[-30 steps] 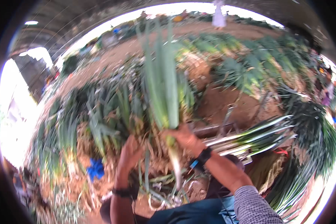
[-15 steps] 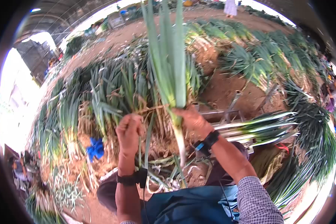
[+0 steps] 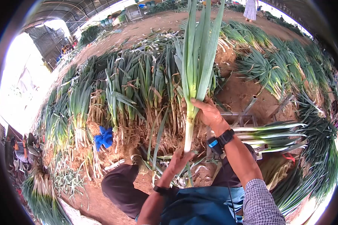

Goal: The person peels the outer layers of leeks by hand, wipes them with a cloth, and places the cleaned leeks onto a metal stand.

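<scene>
A large leek (image 3: pixel 193 84) stands upright in front of me, green leaves fanning up and the white shank down. My right hand (image 3: pixel 210 114) is closed round it where the leaves meet the shank. Lower down, my left hand (image 3: pixel 179 162) has its fingers closed about the bottom end of the white shank, hiding the root end. Beside my right forearm, several trimmed leeks (image 3: pixel 268 135) lie sideways in a pile on a metal-framed stand (image 3: pixel 238 119). Loose leaf strips (image 3: pixel 202 165) litter the ground below my hands.
Rows of upright unpeeled leeks (image 3: pixel 129 86) with dry roots stand ahead and left. More leek bundles (image 3: pixel 274 71) lie at the right, with a long green heap (image 3: pixel 319 138). A blue cloth (image 3: pixel 103 138) sits among the roots. A person in a pale skirt (image 3: pixel 250 10) stands far off.
My left hand has dropped from beside the leek, where a thin brown strip stretched towards it, down to the shank's bottom. My right hand still holds the leek. The view has shifted.
</scene>
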Demonstrator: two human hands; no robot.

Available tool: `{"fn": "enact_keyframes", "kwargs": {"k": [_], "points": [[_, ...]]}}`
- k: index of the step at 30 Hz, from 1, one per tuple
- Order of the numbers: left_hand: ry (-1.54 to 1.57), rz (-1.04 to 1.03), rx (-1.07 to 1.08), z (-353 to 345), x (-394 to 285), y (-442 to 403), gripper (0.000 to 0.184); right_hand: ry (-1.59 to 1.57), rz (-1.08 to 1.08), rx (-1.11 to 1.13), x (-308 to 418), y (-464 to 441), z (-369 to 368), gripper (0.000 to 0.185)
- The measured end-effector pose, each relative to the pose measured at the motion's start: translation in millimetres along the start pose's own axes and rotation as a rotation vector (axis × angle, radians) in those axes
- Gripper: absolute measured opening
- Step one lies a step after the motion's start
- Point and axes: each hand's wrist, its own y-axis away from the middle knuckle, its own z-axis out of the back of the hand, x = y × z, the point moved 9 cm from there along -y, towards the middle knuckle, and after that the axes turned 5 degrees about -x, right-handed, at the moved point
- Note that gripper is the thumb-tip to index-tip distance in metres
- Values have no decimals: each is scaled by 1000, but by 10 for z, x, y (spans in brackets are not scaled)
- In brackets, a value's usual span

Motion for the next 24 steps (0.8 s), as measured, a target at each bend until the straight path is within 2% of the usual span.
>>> {"fn": "enact_keyframes", "kwargs": {"k": [2, 3, 6, 10, 11, 14, 17, 20, 21, 22, 23, 24], "points": [[-18, -81, -122, 2, 53, -1, 44, 62, 5, 12, 1, 42, -17, 46], [-8, -143, -182, 29, 58, 35, 31, 186, 72, -48, -96, -65, 218, 48], [57, -89, -166, 95, -212, 130, 27, 658, 28, -165, -141, -86, 432, 52], [-100, -103, -218, 190, -104, 93, 27, 751, -62, -231, -256, -102, 584, 44], [-136, -110, -291, 229, -43, 73, 24, 808, 46, -229, -241, -131, 585, 38], [-255, -270, -405, 280, -91, 103, 21, 818, 55, -272, -257, -86, 583, 38], [-274, -333, -483, 293, -165, 155, 23, 960, 88, -267, -274, -124, 581, 44], [-326, -319, -461, 301, -137, 141, 24, 1081, 126, -275, -233, -68, 515, 44], [-271, -231, -384, 262, 74, 77, 21, 1166, 332, -236, -107, 91, 352, 42], [-230, -156, -338, 320, 344, -13, 18, 1113, 446, -222, -103, 126, 263, 40], [72, -137, -293, 286, 392, -42, 16, 1062, 560, -204, -106, 177, 185, 38], [374, -109, -256, 248, 434, -65, 17, 1043, 545, -217, -106, 110, 182, 34]]}}
